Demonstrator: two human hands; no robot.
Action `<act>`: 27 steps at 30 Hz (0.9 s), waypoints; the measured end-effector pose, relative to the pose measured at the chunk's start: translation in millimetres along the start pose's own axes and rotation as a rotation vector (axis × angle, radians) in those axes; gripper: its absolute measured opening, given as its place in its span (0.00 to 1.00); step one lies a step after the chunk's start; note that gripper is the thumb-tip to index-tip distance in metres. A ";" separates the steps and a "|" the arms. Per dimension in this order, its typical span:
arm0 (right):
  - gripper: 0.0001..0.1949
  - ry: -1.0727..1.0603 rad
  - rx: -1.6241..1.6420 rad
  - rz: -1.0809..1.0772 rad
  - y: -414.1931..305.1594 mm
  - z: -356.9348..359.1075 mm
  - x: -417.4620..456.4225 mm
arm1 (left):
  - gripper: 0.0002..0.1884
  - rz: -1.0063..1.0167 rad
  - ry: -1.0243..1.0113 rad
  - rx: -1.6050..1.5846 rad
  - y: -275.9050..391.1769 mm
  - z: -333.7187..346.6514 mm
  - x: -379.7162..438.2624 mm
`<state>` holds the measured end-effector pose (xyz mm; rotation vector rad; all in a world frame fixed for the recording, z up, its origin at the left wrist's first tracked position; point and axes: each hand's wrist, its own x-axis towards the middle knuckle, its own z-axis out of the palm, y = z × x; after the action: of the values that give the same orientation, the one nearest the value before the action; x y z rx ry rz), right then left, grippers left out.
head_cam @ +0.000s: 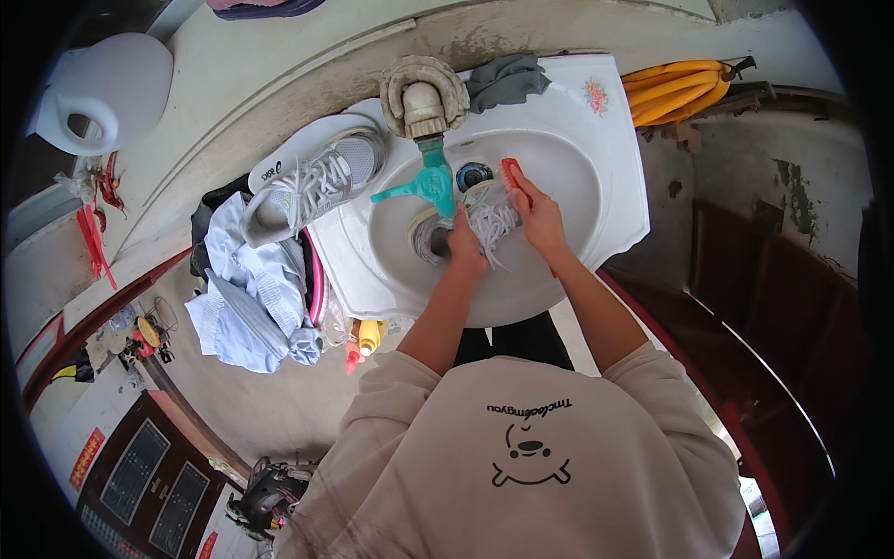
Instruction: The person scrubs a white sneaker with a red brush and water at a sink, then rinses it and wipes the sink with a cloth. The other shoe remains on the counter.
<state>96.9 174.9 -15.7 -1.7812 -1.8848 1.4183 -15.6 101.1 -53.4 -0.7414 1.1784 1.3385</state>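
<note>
Inside the white ceramic washbasin (573, 276), a light-coloured lace-up sneaker (492, 218) rests at a slant below the tap. My left hand (464, 241) grips the shoe near its ankle opening. In my right hand (541, 220) is a red scrubbing brush (508, 171), its bristles turned toward the shoe's toe; whether they touch it I cannot tell. The tap's teal handle (433, 185) juts out over the basin and hides part of the shoe. Behind the sneaker shows a round dark drain fitting (474, 175).
Another grey sneaker (318, 182) lies on the basin's left rim beside a white insole (276, 164). Light blue clothing (244, 293) is heaped at the left. A grey cloth (508, 80) sits on the back rim. A coiled yellow hose (677, 91) hangs at right; a white jug (112, 91) stands far left.
</note>
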 end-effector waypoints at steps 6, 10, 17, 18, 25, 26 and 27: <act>0.22 -0.132 -0.206 -0.306 12.2 18.4 -95.9 | 0.32 -0.045 -0.048 0.039 -1.3 -2.0 -2.5; 0.23 -0.078 -0.410 -0.113 0.0 28.1 -13.8 | 0.37 -0.026 -0.205 0.038 -2.6 -19.3 -6.5; 0.22 -0.057 -0.292 -0.351 -18.3 2.6 -74.4 | 0.38 -0.135 -0.235 0.071 15.4 -20.2 -16.7; 0.22 -0.081 -0.383 -0.330 -18.0 10.0 -75.3 | 0.37 -0.188 -0.198 0.097 15.9 -20.3 -17.2; 0.23 -0.003 -0.553 -0.250 -7.1 21.0 2.4 | 0.31 0.028 -0.310 -0.006 -6.0 -30.6 -3.3; 0.22 -0.002 -0.535 -0.252 -6.2 14.9 7.1 | 0.32 0.049 -0.311 -0.008 -2.8 -26.8 -6.1; 0.22 -0.011 -0.472 -0.313 -11.8 11.5 -7.9 | 0.32 0.063 -0.308 -0.013 -2.5 -26.3 -9.7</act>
<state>83.1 164.6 -9.7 -1.5418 -2.5258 0.9303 -17.2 73.1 -52.8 -0.4882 0.9534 1.4548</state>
